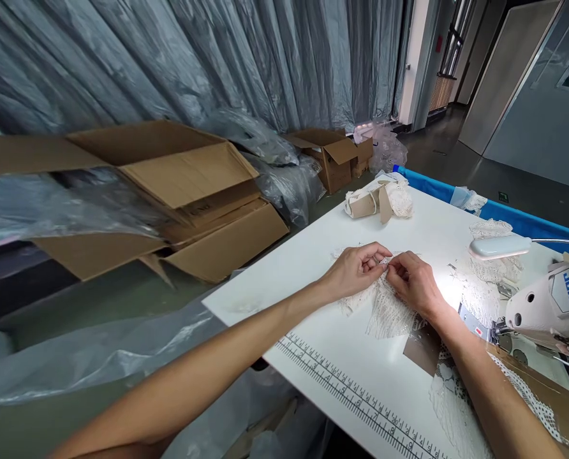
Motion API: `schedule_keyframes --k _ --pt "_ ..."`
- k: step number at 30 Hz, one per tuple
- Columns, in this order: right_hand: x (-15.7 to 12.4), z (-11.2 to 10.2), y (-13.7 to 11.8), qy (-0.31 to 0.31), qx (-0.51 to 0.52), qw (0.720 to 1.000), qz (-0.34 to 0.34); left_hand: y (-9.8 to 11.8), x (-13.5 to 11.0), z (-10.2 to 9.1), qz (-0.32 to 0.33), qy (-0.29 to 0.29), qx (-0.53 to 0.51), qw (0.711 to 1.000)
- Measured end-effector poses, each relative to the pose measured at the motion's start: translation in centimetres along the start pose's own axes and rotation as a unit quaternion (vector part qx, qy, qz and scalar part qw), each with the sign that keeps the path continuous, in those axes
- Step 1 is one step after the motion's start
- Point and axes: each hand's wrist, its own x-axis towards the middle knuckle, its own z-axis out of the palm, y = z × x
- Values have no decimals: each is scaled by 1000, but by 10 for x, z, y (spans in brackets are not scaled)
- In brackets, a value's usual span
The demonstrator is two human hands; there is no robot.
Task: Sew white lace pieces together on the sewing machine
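Note:
Over the white table, my left hand (pixel 360 269) pinches the upper edge of a piece of white lace (pixel 390 312) between thumb and fingers. Close beside it, my right hand (pixel 416 280) grips the same lace with its fingertips, and the two hands almost touch. The lace hangs down from the fingers onto the tabletop. Under my right wrist lies a flat brown-grey card (pixel 422 349). More lace (pixel 451 401) spreads below my right forearm. Exactly where the fingertips meet the lace is too small to make out.
A JUKI sewing machine (pixel 547 303) and a lamp (pixel 499 247) stand on the right. A lace bundle with cardboard (pixel 363 204) sits at the far corner. Ruler marks (pixel 356 395) line the table's near edge. Open cardboard boxes (pixel 189 175) and plastic sheeting (pixel 122 357) lie left.

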Motion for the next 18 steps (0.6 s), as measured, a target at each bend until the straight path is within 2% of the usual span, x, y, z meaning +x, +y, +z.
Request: schedule_keyframes --k 6,10,13,16,18 --pt "2 -2 -2 -11 -7 1000 -24 -1 1 1 2 2 -2 1000" --pt "2 -4 -4 -17 5 1000 -12 -1 1 1 12 7 14 1000" --pt "2 -4 -6 -32 70 996 45 -1 1 0 26 12 34 999" --pt "3 -4 -6 -58 150 978 132 -1 1 0 32 13 43 998" --pt "3 -3 -6 -54 172 968 172 -1 1 0 30 9 37 999"
